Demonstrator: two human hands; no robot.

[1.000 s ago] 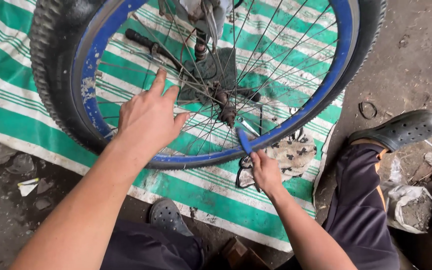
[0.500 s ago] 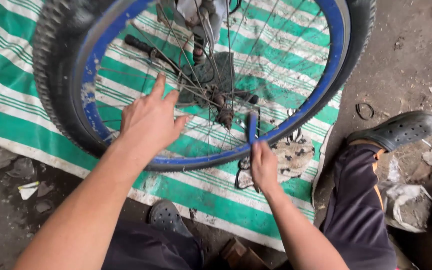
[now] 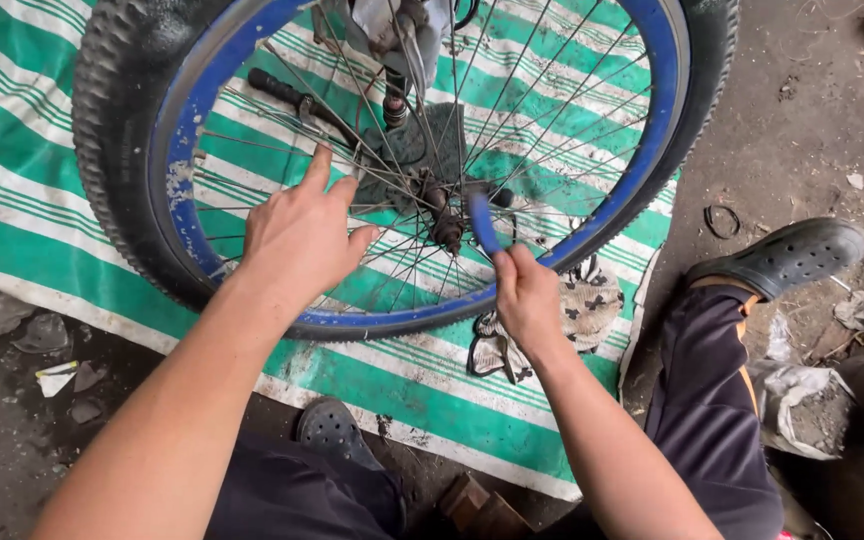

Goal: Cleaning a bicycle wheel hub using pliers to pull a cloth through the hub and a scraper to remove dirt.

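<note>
Left hand open, fingers spread on thin metal spokes | right hand gripping short blue plastic lever near hub | blue-rimmed black-tyred bicycle wheel standing over green-white striped sheet

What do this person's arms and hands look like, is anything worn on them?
Both arms are bare all the way down the frame: no sleeves show, and no gloves, watch or rings can be seen. The left hand and right hand are uncovered, with short fingernails. Lower down, dark trousers with a thin orange side stripe and dark perforated clogs are worn.
</note>
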